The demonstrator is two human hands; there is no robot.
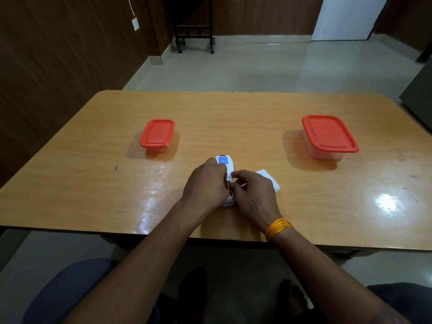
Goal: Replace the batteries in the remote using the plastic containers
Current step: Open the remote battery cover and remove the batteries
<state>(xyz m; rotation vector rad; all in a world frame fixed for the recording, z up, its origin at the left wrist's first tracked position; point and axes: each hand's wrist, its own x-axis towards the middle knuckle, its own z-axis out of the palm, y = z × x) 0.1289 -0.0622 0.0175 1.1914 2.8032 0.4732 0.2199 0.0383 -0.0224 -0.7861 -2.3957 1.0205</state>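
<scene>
A white remote [226, 163] lies face down near the table's front middle, a blue label on its back. Its battery compartment is uncovered, and a red-and-dark battery [227, 184] shows inside. My left hand [205, 183] grips the remote's left side. My right hand [253, 191] rests against its right side, fingertips at the compartment. A white piece, apparently the battery cover [271, 180], lies just behind my right hand. Two clear plastic containers with red lids stand closed: a small one [157, 134] at the left and a larger one [328, 134] at the right.
The wooden table [233, 113] is glossy, with light glare at the right. Its front edge runs just under my forearms. Beyond it are a tiled floor, a dark wheeled stand [195, 31] and wood-panelled walls.
</scene>
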